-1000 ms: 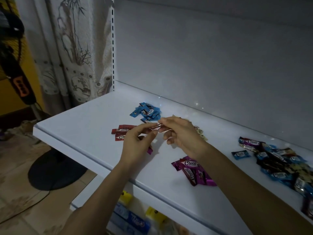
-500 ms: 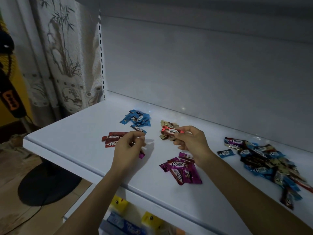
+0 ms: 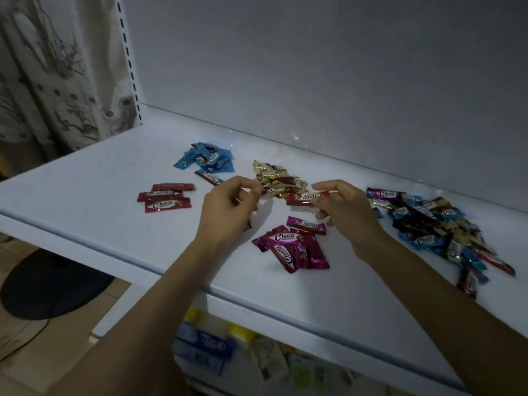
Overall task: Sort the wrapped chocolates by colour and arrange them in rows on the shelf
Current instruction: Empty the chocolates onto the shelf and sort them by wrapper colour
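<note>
Pinching the red chocolate by one end, right hand; left hand fingers curled, hold unclear.

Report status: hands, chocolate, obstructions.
Right hand pinches red chocolate. Left hand curled on purple chocolate, mostly hidden. Red pile lies far left; left hand sits between.

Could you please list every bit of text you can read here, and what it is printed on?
"Choco": front red chocolate in the left group.
"Choco", upside down: red chocolate in the right hand.
"Choco": purple chocolates.
Too small or blurred to read: smaller print, mixed heap, packets underneath.
</note>
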The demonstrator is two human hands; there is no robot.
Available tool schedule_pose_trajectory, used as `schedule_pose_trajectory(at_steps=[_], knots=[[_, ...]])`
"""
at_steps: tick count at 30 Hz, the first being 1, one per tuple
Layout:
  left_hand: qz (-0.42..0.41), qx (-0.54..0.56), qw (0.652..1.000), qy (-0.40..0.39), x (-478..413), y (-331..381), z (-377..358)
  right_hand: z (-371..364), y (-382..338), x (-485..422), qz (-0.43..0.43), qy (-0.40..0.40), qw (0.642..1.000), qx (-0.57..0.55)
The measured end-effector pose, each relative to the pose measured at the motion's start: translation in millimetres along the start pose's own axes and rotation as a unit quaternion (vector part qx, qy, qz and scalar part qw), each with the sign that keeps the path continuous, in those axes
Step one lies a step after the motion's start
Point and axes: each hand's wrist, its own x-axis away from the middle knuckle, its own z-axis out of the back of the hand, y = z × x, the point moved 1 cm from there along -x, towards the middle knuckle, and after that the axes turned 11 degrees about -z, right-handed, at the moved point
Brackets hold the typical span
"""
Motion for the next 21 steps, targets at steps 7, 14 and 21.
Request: schedule_pose_trajectory(at_steps=[7, 14, 21], knots=[[0.019, 0.041, 0.998, 0.041, -3, 5, 5, -5, 11, 6, -0.007, 0.013, 1.000, 0.002], [0.006, 0.017, 1.000, 0.023, 0, 13, 7, -6, 9, 9, 0.003, -0.010, 1.000, -0.028], [0.106, 0.126, 0.976, 0.140, -7, 23, 24, -19, -3, 12, 0.021, -0.080, 0.994, -0.072]])
